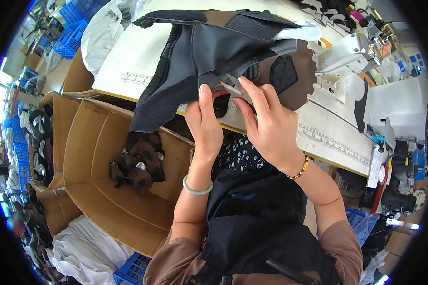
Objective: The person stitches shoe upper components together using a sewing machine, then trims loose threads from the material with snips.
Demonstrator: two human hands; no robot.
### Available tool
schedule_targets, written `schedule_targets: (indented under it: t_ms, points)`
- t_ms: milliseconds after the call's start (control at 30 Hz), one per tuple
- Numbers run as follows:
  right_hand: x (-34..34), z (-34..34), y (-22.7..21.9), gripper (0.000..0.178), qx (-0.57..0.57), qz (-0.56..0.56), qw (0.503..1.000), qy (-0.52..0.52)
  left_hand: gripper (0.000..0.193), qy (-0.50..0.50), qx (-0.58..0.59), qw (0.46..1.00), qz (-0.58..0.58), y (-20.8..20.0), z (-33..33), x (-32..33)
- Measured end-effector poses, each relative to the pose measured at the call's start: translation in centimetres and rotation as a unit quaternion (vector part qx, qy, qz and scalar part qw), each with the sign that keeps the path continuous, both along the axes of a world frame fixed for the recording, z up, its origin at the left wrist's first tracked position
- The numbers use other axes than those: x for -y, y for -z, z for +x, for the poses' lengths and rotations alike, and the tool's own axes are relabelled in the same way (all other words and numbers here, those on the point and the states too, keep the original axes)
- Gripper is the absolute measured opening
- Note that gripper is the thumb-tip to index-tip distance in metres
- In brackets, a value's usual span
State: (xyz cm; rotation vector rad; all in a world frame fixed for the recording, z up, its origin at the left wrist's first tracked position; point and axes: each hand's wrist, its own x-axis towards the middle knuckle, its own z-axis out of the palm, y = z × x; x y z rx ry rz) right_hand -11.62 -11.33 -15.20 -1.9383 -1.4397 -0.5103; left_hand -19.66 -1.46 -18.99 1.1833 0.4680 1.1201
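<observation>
A dark grey and black sewn upper [218,45] with brown patches and fuzzy cut edges spreads over the front edge of the white sewing table. My left hand [204,118] pinches its lower edge between thumb and fingers. Thread snips [234,89] with pointed metal blades are gripped in my right hand [271,126]. The blades stand apart beside the edge of the upper, close to my left fingertips. To the right of the blades, a brown panel [306,78] with a scalloped edge and a black moulded patch lies on the table. Whether a thread sits between the blades is too small to tell.
An open cardboard box [100,156] with camouflage pieces [140,164] inside stands left of my legs, below the table edge. A sewing machine [345,59] rises at the right of the table [330,133]. A clear plastic bag [102,38] and blue crates [73,28] are at the far left.
</observation>
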Motion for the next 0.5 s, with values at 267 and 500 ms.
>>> schedule_targets:
  t_ms: [267,500]
  points:
    - [-0.4,1.8,-1.6,0.038,-0.861,0.071,0.438,-0.246,0.047,0.027,0.028,0.999,0.024,-0.2,0.6,0.3]
    - [0.3,0.1,-0.8,0.031,-0.183,0.071,0.978,-0.066,0.046,0.010,0.029,0.999,0.040,0.1,0.7,0.2]
